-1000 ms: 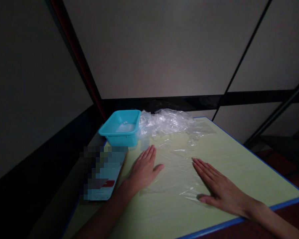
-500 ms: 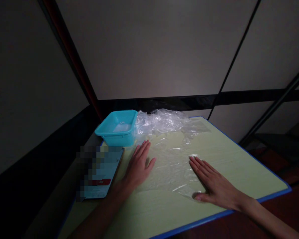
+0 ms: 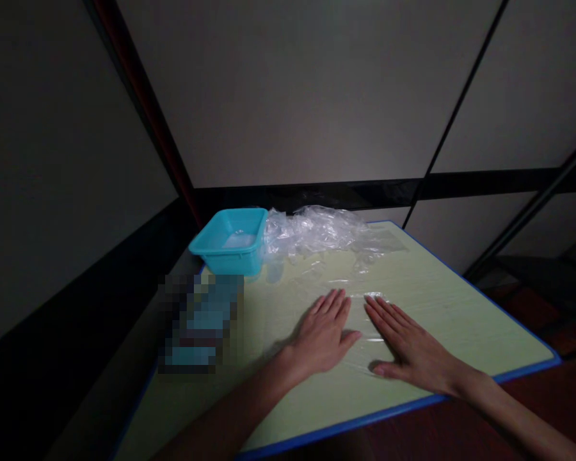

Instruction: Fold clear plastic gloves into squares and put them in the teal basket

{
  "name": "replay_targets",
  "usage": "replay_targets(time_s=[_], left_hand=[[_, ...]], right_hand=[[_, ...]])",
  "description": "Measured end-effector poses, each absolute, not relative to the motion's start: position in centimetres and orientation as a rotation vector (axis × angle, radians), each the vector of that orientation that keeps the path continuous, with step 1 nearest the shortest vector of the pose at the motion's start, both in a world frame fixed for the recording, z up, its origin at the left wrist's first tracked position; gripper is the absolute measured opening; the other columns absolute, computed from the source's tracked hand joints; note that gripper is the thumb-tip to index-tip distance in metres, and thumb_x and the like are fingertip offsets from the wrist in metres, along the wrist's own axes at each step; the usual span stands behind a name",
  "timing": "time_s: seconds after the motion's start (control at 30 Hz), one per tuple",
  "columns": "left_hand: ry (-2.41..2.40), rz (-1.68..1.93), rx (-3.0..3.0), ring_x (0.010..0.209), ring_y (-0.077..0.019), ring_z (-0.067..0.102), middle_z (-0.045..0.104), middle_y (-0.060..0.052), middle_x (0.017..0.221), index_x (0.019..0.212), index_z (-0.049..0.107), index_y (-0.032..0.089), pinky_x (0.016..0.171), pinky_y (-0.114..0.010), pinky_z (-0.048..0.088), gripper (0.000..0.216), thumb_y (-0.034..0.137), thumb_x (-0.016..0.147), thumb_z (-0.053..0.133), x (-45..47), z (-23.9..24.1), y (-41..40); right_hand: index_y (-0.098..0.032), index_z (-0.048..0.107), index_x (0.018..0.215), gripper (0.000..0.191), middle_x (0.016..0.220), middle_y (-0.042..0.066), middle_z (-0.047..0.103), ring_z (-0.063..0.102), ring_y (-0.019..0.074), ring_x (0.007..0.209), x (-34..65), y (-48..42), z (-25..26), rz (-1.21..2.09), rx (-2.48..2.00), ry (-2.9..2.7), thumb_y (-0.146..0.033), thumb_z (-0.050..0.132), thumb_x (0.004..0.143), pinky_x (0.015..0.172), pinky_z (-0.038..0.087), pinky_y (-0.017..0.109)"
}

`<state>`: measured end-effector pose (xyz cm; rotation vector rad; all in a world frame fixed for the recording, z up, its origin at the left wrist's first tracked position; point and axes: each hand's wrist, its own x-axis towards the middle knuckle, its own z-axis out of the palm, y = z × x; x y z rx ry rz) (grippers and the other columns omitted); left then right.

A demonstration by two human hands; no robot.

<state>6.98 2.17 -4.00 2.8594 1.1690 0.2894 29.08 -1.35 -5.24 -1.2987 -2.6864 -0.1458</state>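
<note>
My left hand lies flat, palm down, fingers stretched out, on a thin clear plastic sheet spread on the pale green table. My right hand lies flat just to its right, pressing on the same sheet. The two hands are close together, thumbs nearly meeting. Neither hand holds anything.
A turquoise plastic tub stands at the table's far left corner. A crumpled heap of clear plastic bags lies beside it along the far edge. A blurred flat item lies at the left edge. The table has a blue rim.
My left hand has slid to the right across the sheet, ending next to my right hand. My right hand stayed about where it was.
</note>
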Motion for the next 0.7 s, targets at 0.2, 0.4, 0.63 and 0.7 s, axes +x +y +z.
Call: replay_targets(time_s=[0.2, 0.4, 0.63, 0.7], left_hand=[[1.297, 0.186, 2.857, 0.134, -0.0199, 0.013, 0.018, -0.009, 0.146, 0.138, 0.023, 0.012, 0.108, -0.036, 0.016, 0.058, 0.048, 0.092, 0.024, 1.8, -3.3, 2.6], [1.345, 0.152, 2.84, 0.134, -0.0201, 0.015, 0.019, -0.009, 0.146, 0.138, 0.023, 0.013, 0.108, -0.036, 0.018, 0.058, 0.047, 0.091, 0.028, 0.3, -3.2, 2.5], [1.334, 0.233, 2.846, 0.134, -0.02, 0.016, 0.022, -0.009, 0.145, 0.137, 0.025, 0.014, 0.107, -0.037, 0.019, 0.058, 0.046, 0.09, 0.032, 0.3, -3.5, 2.5], [1.334, 0.248, 2.843, 0.134, -0.0201, 0.016, 0.022, -0.009, 0.145, 0.137, 0.025, 0.014, 0.107, -0.037, 0.02, 0.058, 0.047, 0.089, 0.032, 0.2, -3.6, 2.5]], right_hand=[[-0.012, -0.003, 0.141, 0.095, 0.146, 0.013, 0.01, 0.014, 0.0305, 0.132, 29.1, -1.5, -5.1, -0.113, -1.307, -2.68, -0.068, 0.04, 0.076, 0.105, 0.025, 0.047], [-0.011, -0.002, 0.141, 0.094, 0.145, 0.015, 0.011, 0.014, 0.031, 0.132, 29.0, -1.5, -4.8, -0.124, -1.304, -2.71, -0.066, 0.04, 0.077, 0.104, 0.025, 0.048], [-0.012, -0.002, 0.141, 0.1, 0.145, 0.015, 0.01, 0.015, 0.0321, 0.131, 29.0, -1.5, -4.4, -0.084, -1.308, -2.72, -0.071, 0.041, 0.073, 0.103, 0.026, 0.05], [-0.013, -0.002, 0.141, 0.102, 0.146, 0.014, 0.01, 0.016, 0.033, 0.131, 29.3, -1.6, -4.3, -0.064, -1.295, -2.716, -0.072, 0.042, 0.071, 0.103, 0.027, 0.05]])
